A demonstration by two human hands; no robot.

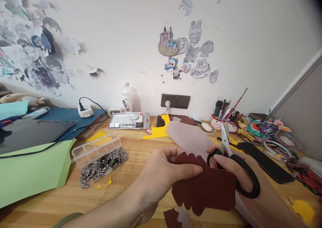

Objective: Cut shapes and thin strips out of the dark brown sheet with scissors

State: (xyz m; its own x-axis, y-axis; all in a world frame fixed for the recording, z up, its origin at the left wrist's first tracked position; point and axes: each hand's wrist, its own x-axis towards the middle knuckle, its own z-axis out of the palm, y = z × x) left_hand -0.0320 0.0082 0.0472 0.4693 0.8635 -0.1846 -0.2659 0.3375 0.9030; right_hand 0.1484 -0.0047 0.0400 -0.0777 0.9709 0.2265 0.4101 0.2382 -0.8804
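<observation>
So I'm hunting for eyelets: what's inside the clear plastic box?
The clear plastic box has small metal rings heaped in its nearer compartments; the farther compartments look empty. What lies beneath the heap cannot be seen.

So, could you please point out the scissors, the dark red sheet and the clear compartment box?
scissors (248, 177): head view, black handle loop.
dark red sheet (208, 187): head view, middle of sheet.
clear compartment box (97, 149): head view, lid.

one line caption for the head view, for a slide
Left hand pinches a dark red foam sheet while the right hand holds black-handled scissors over a wooden desk.
</observation>
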